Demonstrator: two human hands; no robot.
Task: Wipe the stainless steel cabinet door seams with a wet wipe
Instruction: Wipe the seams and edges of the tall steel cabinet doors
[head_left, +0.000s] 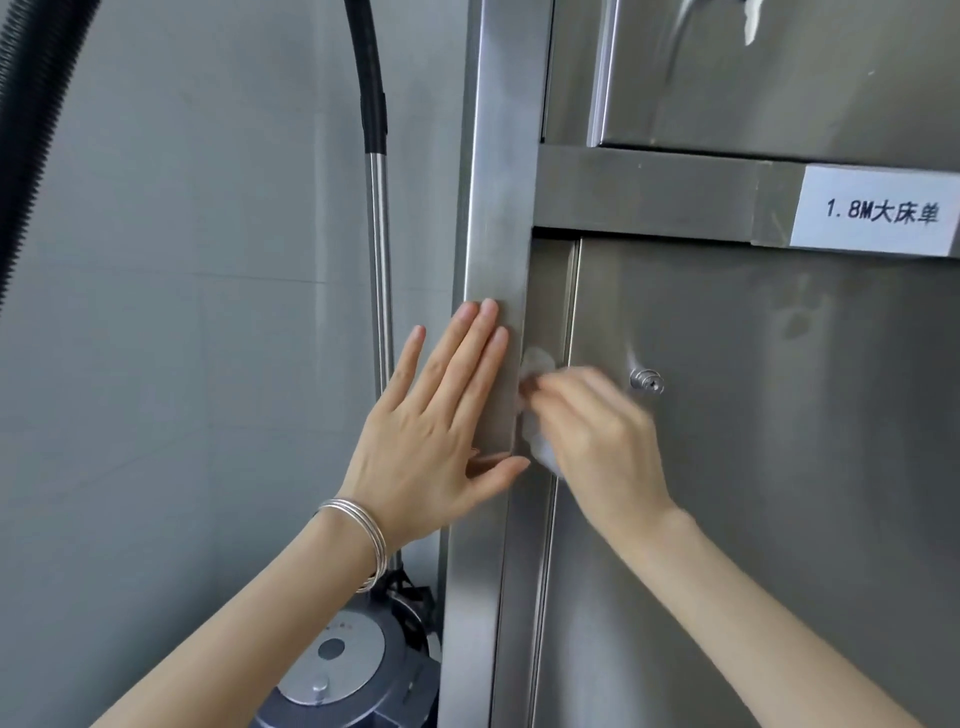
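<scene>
A stainless steel cabinet fills the right half of the view, with a vertical frame post (501, 218) and a lower door (779, 467). The vertical seam (569, 291) runs between post and door. My left hand (441, 421) lies flat with straight fingers against the post, thumb spread below. My right hand (597, 431), blurred by motion, grips a crumpled white wet wipe (535, 410) and presses it into the seam beside the post. Most of the wipe is hidden behind my fingers.
A small round lock (647, 381) sits on the lower door just right of my right hand. A white label (878, 213) is stuck on the crossbar. A vacuum cleaner (343, 670) with a metal tube (379, 260) and black hose stands against the grey wall at left.
</scene>
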